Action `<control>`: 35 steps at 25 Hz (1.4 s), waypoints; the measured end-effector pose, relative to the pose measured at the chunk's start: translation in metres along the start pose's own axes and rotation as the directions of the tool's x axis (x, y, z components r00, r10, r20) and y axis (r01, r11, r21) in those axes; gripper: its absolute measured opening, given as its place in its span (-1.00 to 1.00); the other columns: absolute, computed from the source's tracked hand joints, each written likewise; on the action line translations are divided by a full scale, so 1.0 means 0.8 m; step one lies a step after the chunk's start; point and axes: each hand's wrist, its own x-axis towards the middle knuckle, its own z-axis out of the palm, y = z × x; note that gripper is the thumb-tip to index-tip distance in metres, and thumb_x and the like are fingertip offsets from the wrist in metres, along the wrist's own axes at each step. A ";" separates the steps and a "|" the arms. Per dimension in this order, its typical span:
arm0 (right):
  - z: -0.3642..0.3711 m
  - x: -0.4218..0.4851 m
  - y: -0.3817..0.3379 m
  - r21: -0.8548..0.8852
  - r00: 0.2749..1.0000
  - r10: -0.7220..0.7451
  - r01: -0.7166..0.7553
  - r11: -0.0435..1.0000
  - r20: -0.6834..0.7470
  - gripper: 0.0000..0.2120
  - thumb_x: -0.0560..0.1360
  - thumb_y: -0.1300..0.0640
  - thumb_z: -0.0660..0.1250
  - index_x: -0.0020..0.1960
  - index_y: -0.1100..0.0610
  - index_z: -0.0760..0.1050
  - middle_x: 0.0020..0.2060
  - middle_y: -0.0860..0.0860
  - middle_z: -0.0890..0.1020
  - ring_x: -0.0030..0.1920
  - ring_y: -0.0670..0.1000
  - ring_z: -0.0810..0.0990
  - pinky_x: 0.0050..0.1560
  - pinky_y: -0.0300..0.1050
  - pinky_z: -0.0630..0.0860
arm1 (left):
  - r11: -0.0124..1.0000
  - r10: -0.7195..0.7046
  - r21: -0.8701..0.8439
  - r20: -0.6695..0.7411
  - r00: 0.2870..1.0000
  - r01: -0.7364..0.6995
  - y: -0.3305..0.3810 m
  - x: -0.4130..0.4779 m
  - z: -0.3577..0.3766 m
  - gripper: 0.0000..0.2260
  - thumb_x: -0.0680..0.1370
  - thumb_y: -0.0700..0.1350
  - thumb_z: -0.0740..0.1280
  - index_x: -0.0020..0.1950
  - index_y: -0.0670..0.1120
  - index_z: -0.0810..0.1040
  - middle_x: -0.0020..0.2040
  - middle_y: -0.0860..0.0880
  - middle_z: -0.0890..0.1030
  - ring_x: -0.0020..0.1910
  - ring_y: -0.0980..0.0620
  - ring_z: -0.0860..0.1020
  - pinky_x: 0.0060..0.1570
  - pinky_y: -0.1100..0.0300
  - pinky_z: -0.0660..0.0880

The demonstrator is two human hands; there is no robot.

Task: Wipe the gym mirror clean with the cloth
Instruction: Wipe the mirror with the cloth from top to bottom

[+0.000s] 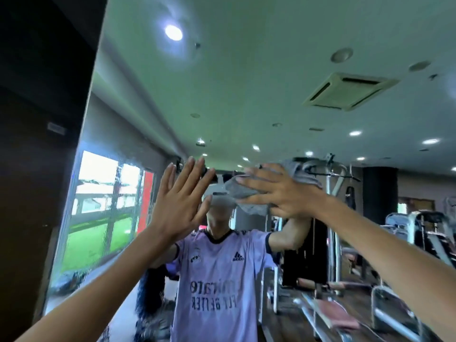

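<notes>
cloth (237, 191) — grey and bunched — lies against the mirror (246, 95), pressed there under the right hand (278, 191), whose fingers are spread straight across it rather than curled round it. the left hand (180, 206) is open too, fingers straight, palm toward the glass just left of the cloth — whether it touches, i cannot tell. the reflection shows a person in a lilac shirt (217, 280), gym machines (333, 218) on the right and a bright window (103, 206) on the left. a dark wall (37, 144) borders the mirror's left edge.
</notes>
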 end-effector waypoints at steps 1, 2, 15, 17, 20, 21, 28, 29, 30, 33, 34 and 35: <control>-0.006 -0.003 0.029 -0.049 0.999 0.042 -0.041 0.998 0.021 -0.47 0.52 0.01 0.19 0.49 -0.12 0.27 0.50 0.01 0.32 0.50 0.12 0.27 0.45 0.17 0.16 | 1.000 0.009 0.010 -0.002 1.000 -0.009 -0.007 0.007 -0.001 -0.49 0.65 0.09 0.06 0.57 -0.07 0.28 0.59 -0.10 0.21 0.58 -0.10 0.18 0.48 -0.24 0.13; -0.009 0.007 0.059 -0.078 0.974 0.227 -0.227 0.971 -0.013 -0.48 0.54 -0.04 0.16 0.50 -0.14 0.25 0.51 0.01 0.31 0.50 0.12 0.27 0.45 0.21 0.18 | 1.000 0.015 0.024 -0.005 1.000 -0.015 -0.015 0.021 -0.002 -0.49 0.65 0.09 0.05 0.57 -0.07 0.30 0.59 -0.11 0.22 0.57 -0.11 0.19 0.50 -0.23 0.08; -0.013 0.092 0.125 -0.013 0.545 0.812 -0.832 0.555 -0.208 -0.50 0.60 -0.11 0.00 0.52 -0.11 0.27 0.55 -0.02 0.24 0.52 0.07 0.23 0.49 0.12 0.14 | 0.993 0.046 0.103 0.061 0.997 -0.052 -0.070 0.141 -0.024 -0.46 0.60 0.11 0.05 0.49 -0.13 0.41 0.50 -0.18 0.38 0.48 -0.18 0.36 0.40 -0.21 0.14; -0.011 0.091 0.117 -0.067 0.810 0.560 -0.577 0.814 -0.175 -0.50 0.59 -0.09 0.05 0.51 -0.08 0.31 0.54 0.00 0.26 0.52 0.07 0.25 0.48 0.14 0.18 | 0.994 0.043 0.094 0.059 0.997 -0.049 -0.068 0.150 -0.022 -0.45 0.59 0.11 0.05 0.48 -0.15 0.42 0.49 -0.19 0.40 0.46 -0.18 0.39 0.40 -0.19 0.14; -0.030 0.050 0.181 -0.157 0.991 0.131 -0.129 0.979 0.000 -0.54 0.60 -0.06 0.13 0.50 -0.14 0.30 0.53 -0.02 0.27 0.50 0.09 0.30 0.45 0.11 0.21 | 0.990 0.090 0.102 0.061 0.994 -0.096 -0.077 0.165 -0.016 -0.42 0.58 0.13 0.05 0.48 -0.17 0.42 0.48 -0.19 0.40 0.46 -0.17 0.40 0.38 -0.24 0.31; -0.036 0.053 0.209 -0.164 0.972 0.235 -0.231 0.959 0.002 -0.54 0.60 -0.07 0.11 0.50 -0.17 0.28 0.53 -0.02 0.28 0.50 0.10 0.30 0.47 0.13 0.23 | 0.990 0.093 0.102 0.069 0.993 -0.100 -0.079 0.178 -0.016 -0.40 0.58 0.14 0.04 0.49 -0.18 0.40 0.50 -0.18 0.38 0.47 -0.17 0.37 0.38 -0.26 0.30; -0.021 0.125 0.186 -0.042 0.841 0.536 -0.540 0.841 -0.069 -0.51 0.60 -0.09 0.02 0.52 -0.16 0.25 0.56 -0.04 0.20 0.52 0.03 0.20 0.47 0.02 0.02 | 1.000 -0.012 -0.007 0.032 0.999 0.012 -0.073 0.241 -0.002 -0.31 0.54 0.22 -0.17 0.62 -0.05 0.14 0.63 -0.06 0.09 0.61 -0.02 0.03 0.50 -0.05 -0.12; -0.026 0.106 0.188 -0.022 0.904 0.426 -0.427 0.904 -0.022 -0.52 0.60 -0.11 0.02 0.52 -0.18 0.23 0.56 -0.07 0.18 0.52 0.01 0.19 0.49 0.06 0.02 | 0.999 -0.021 -0.028 0.017 1.000 0.022 -0.076 0.238 0.001 -0.33 0.56 0.22 -0.15 0.62 -0.02 0.14 0.63 -0.04 0.08 0.61 -0.01 0.02 0.49 -0.01 -0.14; -0.030 0.088 0.205 -0.041 0.919 0.395 -0.395 0.918 -0.017 -0.51 0.60 -0.13 0.02 0.52 -0.19 0.23 0.56 -0.07 0.20 0.52 0.03 0.22 0.50 0.10 0.07 | 0.999 -0.024 -0.049 0.011 1.000 0.025 -0.077 0.236 0.003 -0.34 0.56 0.22 -0.13 0.62 0.00 0.13 0.63 -0.04 0.08 0.61 0.00 0.00 0.49 0.02 -0.16; -0.037 0.085 0.269 -0.084 0.622 0.763 -0.781 0.618 -0.177 -0.47 0.57 -0.13 -0.04 0.49 -0.12 0.33 0.52 0.02 0.32 0.43 0.12 0.36 0.40 0.09 0.24 | 0.995 -0.066 -0.076 0.010 0.998 0.067 -0.074 0.232 0.003 -0.37 0.56 0.23 -0.09 0.62 0.06 0.13 0.64 -0.04 0.05 0.62 0.01 -0.06 0.49 0.07 -0.20; -0.033 0.110 0.275 -0.083 0.461 0.854 -0.887 0.455 -0.243 -0.46 0.56 -0.12 -0.07 0.48 -0.09 0.35 0.52 0.04 0.32 0.41 0.13 0.37 0.38 0.08 0.24 | 0.991 -0.108 -0.083 0.007 0.994 0.108 -0.074 0.232 0.002 -0.38 0.56 0.24 -0.07 0.61 0.09 0.12 0.64 -0.04 0.03 0.62 0.01 -0.08 0.49 0.08 -0.20; -0.026 0.142 0.266 -0.070 0.379 0.883 -0.925 0.374 -0.277 -0.44 0.54 -0.11 -0.09 0.46 -0.05 0.38 0.51 0.06 0.33 0.40 0.14 0.37 0.36 0.08 0.24 | 0.984 -0.152 -0.091 0.006 0.988 0.152 -0.075 0.229 0.003 -0.38 0.56 0.24 -0.06 0.61 0.10 0.11 0.64 -0.03 0.02 0.62 0.01 -0.09 0.49 0.08 -0.20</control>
